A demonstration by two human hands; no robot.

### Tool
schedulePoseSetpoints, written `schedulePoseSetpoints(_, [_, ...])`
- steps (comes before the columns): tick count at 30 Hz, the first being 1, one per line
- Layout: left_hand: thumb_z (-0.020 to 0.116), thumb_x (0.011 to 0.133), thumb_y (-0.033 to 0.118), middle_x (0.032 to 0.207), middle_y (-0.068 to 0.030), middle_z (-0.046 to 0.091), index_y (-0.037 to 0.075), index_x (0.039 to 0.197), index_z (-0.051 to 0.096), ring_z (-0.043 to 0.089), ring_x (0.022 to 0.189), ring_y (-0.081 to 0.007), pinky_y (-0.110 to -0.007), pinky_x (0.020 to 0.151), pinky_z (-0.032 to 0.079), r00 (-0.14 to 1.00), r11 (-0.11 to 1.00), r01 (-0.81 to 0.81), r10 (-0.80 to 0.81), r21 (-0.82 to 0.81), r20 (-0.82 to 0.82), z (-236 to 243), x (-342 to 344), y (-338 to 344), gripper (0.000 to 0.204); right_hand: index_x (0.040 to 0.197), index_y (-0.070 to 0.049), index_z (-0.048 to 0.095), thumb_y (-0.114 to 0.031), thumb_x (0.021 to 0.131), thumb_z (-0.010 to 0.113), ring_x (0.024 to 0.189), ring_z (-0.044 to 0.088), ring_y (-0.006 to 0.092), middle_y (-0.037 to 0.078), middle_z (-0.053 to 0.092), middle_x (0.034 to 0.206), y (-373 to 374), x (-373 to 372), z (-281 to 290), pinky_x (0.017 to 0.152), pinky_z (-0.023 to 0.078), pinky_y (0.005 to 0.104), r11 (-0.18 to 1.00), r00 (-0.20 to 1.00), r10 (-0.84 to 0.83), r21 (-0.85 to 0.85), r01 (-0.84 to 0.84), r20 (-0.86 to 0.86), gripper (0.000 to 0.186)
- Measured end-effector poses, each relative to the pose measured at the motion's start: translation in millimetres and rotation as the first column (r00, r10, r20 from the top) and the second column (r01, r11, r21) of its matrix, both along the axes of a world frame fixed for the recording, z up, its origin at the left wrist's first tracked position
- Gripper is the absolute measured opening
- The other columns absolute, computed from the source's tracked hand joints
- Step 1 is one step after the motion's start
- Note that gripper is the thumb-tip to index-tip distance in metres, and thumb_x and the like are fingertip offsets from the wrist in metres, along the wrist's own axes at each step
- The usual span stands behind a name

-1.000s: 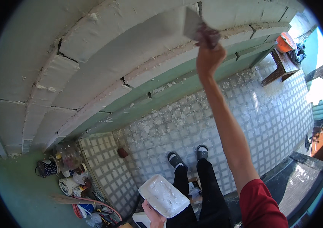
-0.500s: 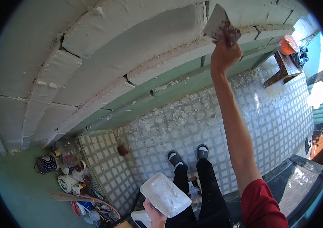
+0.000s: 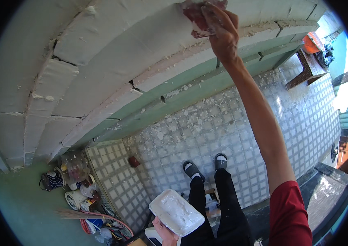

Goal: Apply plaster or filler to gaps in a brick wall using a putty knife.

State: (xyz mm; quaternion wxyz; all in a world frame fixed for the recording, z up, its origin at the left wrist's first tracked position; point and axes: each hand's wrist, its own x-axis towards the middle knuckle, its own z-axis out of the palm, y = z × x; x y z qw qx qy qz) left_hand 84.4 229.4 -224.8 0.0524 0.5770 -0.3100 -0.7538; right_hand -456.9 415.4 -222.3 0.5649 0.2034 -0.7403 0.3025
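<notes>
My right hand is raised high on a stretched arm, its fingers wrapped round a putty knife. The knife's reddish-brown, paste-smeared grip shows beside my fingers; its blade is mostly hidden and seems to lie against the pale block wall. Low down, close to my legs, my left hand holds a shallow white tray from below and the side. White paste covers the tray's inside in an uneven layer.
White crumbs litter the tiled floor along the wall. Bottles, tubs and a hose form a cluttered heap at left. A small brown table with an orange bucket stands at far right. A dark ledge lies at lower right.
My right hand has moved left and up along the wall with the putty knife, and the blade has turned mostly out of sight. The tray in my left hand is nearly where it was.
</notes>
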Motion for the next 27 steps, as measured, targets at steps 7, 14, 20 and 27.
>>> schedulePoseSetpoints(7, [0.039, 0.090, 0.044, 0.126, -0.0073, 0.057, 0.007, 0.130, 0.049, 0.054, 0.116, -0.0289, -0.044, 0.099, 0.043, 0.999, 0.999, 0.016, -0.014, 0.045, -0.047, 1, -8, 5, 0.055, 0.112, -0.009, 0.069, 0.013, 0.059, 0.062, 0.100, 0.054, 0.0294, 0.005, 0.060, 0.111, 23, 25, -63, 0.091, 0.047, 0.0378, 0.987, 0.965, 0.116, 0.083, -0.138, 0.234, 0.057])
schedulePoseSetpoints(14, [0.037, 0.090, 0.044, 0.126, -0.0073, 0.056, 0.007, 0.131, 0.049, 0.054, 0.115, -0.0285, -0.044, 0.098, 0.043, 0.998, 0.999, 0.029, -0.027, 0.020, -0.061, 4, -8, 8, 0.056, 0.112, -0.008, 0.070, 0.012, 0.059, 0.065, 0.102, 0.056, 0.0297, 0.008, 0.061, 0.111, 12, 24, 7, 0.087, 0.050, 0.0360, 0.986, 0.982, 0.163, 0.006, -0.164, 0.099, 0.058])
schedulePoseSetpoints(20, [0.041, 0.089, 0.048, 0.125, -0.0078, 0.057, 0.007, 0.132, 0.048, 0.056, 0.113, -0.0294, -0.044, 0.097, 0.044, 0.998, 0.998, 0.052, -0.053, -0.018, -0.042, 10, -17, 18, 0.060, 0.110, -0.007, 0.069, 0.011, 0.063, 0.061, 0.102, 0.054, 0.0296, 0.008, 0.058, 0.111, 6, 16, -56, 0.091, 0.047, 0.0380, 0.984, 0.958, 0.151, 0.059, -0.170, 0.243, 0.050])
schedulePoseSetpoints(27, [0.038, 0.090, 0.044, 0.122, -0.0067, 0.059, 0.006, 0.128, 0.050, 0.057, 0.112, -0.0277, -0.043, 0.094, 0.047, 0.999, 1.000, 0.020, -0.021, -0.012, -0.050, 12, -11, 16, 0.055, 0.108, -0.004, 0.070, 0.012, 0.061, 0.062, 0.102, 0.054, 0.0297, 0.007, 0.058, 0.114, 21, 50, -45, 0.091, 0.047, 0.0374, 0.971, 0.925, 0.222, 0.014, -0.238, 0.309, 0.050])
